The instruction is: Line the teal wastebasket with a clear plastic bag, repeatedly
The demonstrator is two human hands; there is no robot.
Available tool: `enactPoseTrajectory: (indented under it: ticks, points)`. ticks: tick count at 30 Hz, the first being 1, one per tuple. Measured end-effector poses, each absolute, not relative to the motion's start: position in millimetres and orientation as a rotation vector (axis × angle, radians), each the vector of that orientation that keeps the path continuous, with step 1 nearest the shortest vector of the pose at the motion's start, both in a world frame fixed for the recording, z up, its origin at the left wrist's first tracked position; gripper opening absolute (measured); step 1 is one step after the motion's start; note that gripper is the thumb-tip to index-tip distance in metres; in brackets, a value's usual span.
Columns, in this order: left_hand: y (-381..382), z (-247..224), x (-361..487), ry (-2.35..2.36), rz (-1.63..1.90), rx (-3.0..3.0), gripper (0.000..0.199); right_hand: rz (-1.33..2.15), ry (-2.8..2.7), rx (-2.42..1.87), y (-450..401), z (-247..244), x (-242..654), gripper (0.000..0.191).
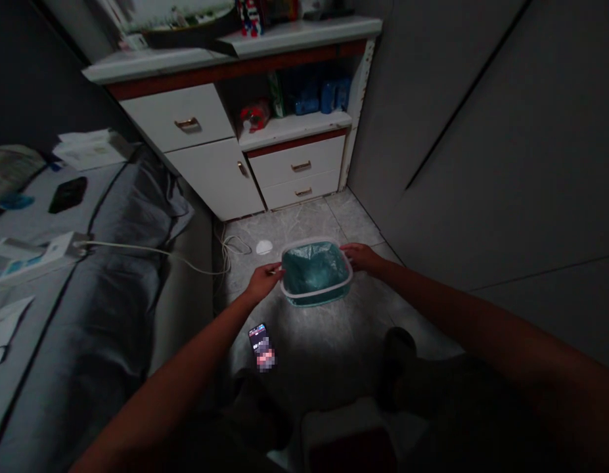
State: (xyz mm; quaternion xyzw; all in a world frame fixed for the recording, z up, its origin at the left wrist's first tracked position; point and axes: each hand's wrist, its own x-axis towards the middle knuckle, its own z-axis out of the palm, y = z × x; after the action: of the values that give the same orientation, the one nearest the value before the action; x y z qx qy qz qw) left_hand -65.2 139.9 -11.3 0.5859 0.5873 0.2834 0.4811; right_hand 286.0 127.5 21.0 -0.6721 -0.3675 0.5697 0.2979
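Right at the centre of the frame, with the left hand (265, 282) and right hand (364, 257) well apart and clamped on opposite ends of the white rim (318, 293) of a teal waste bin (311, 301). Best now to press evenly from both sides, keep it level and leave the clear liner (314, 263) smooth under those fingers. And the count: two hands, one bin, one liner, one smartphone (262, 348) face up on the floor (328, 335) at lower centre, four brass handles (301, 167) on the cabinet (213, 180) at upper centre.
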Motion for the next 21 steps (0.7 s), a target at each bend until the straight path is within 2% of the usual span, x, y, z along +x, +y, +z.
enactPoseTrajectory:
  ticks: [2,5,9,13,17,21]
  points:
    - [127,-27,-70,1.430,0.621,1.667,0.072,1.442,-1.177,-1.891,117,6,289,0.040]
    - [112,-47,-79,1.405,0.533,1.956,0.087,1.075,-1.706,-2.019,106,-10,295,0.043]
    - [106,-60,-87,1.427,0.442,2.045,0.095,0.717,-2.086,-2.109,98,-4,299,0.050]
    - [110,-64,-90,1.503,0.398,2.055,0.107,0.469,-2.326,-2.017,100,10,279,0.036]
    - [113,-66,-92,1.540,0.373,2.011,0.120,0.632,-2.561,-1.652,121,-15,234,0.029]
    - [111,-63,-93,1.499,0.368,2.031,0.119,1.090,-2.434,-1.730,155,-79,184,0.048]
